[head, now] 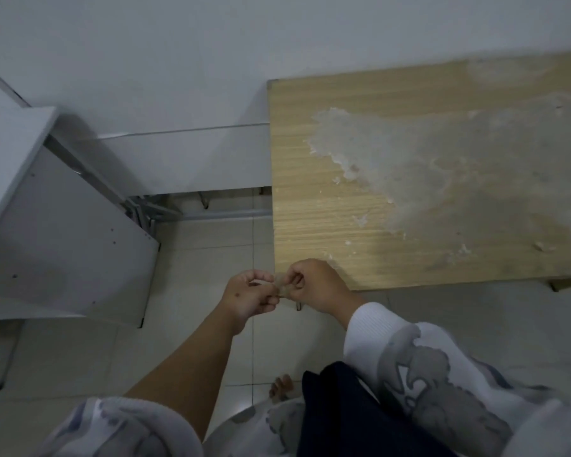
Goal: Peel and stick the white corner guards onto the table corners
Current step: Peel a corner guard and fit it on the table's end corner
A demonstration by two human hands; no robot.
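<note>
Two hands [282, 290] pinch one corner guard [281, 286]; one table [343, 159].

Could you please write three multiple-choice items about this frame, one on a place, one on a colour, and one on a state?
1. Where is the corner guard?
A. Between both hands at the table's near-left corner
B. On the floor
C. At the table's far corner

2. What colour is the table top?
A. Black
B. Light wood
C. Red

3. How does the left hand stand?
A. Flat on the table
B. Hanging idle
C. Pinching the guard

Answers: 1 A, the left hand and right hand meet on it there; 2 B, wood grain shows; 3 C, its fingers curl round the guard.
</note>
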